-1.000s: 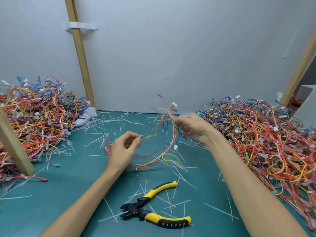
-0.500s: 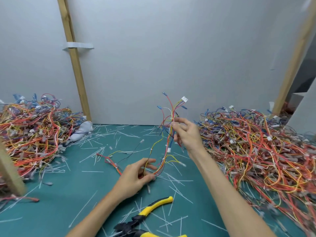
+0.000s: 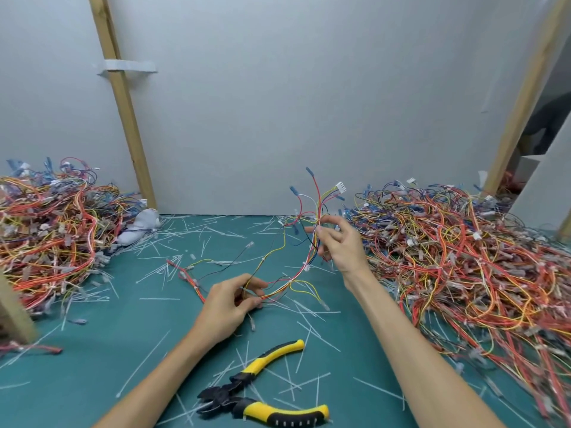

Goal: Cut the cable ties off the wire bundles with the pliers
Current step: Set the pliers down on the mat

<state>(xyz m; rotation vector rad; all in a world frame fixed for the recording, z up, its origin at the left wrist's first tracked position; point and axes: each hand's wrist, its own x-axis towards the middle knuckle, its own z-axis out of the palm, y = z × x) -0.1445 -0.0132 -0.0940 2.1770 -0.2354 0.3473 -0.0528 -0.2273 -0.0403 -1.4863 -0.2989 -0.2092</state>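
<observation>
The pliers (image 3: 262, 393) lie nearest on the table (image 3: 92, 366), jaws open, ready to take. The left hand (image 3: 228, 307) pinches the bundle (image 3: 296, 270) low, and the right hand (image 3: 340, 245) pinches it higher, fingers loose, probably to spread the wires and find a tie. Big wire piles (image 3: 463, 257) wait beyond, on both sides

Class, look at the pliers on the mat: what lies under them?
White cut ties scattered on the green mat run beneath the pliers. Whatever sits directly below the black head and yellow handles is covered.
</observation>
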